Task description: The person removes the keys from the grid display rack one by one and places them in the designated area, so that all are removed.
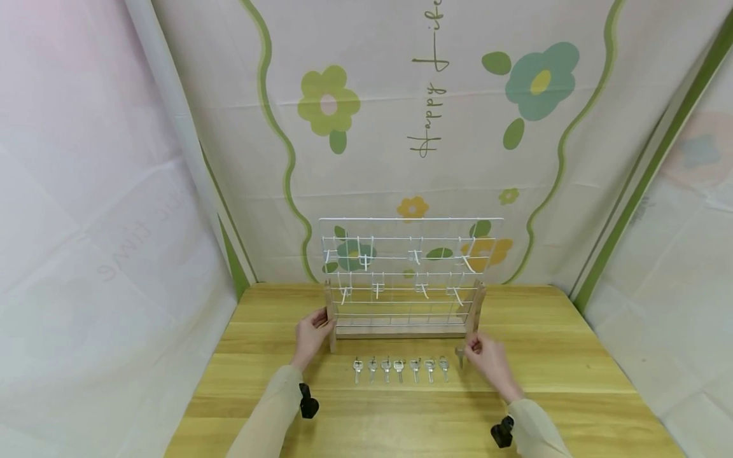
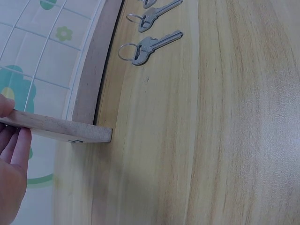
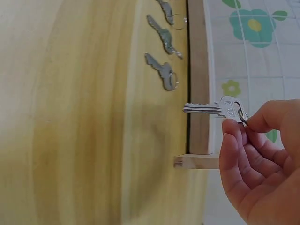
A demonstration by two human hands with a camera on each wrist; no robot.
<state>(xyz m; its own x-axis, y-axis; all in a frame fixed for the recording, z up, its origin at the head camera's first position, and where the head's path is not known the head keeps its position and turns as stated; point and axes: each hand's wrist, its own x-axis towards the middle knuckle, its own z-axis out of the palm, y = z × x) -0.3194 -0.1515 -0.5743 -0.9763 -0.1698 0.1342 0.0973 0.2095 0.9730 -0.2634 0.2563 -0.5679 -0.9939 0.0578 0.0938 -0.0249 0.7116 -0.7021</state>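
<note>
My left hand [image 1: 311,334] grips the left wooden side post [image 2: 61,127] of a white wire rack [image 1: 409,219], thumb on one face and fingers on the other. With thumb and fingertips, my right hand [image 1: 489,359] pinches a silver key [image 3: 229,109] by its small ring [image 3: 242,116]. This key hangs by the rack's right side post [image 1: 474,312], blade pointing down in the head view. Several more silver keys with rings lie in a row on the table before the rack, the leftmost key [image 1: 357,367] nearest my left hand.
Several white hooks, such as one upper hook [image 1: 416,256], hang on the rack's wires in two rows. A wooden bar [image 1: 401,331] joins the posts low down. The wood-grain table [image 1: 401,420] is walled in by printed fabric [image 1: 366,172] behind and at both sides.
</note>
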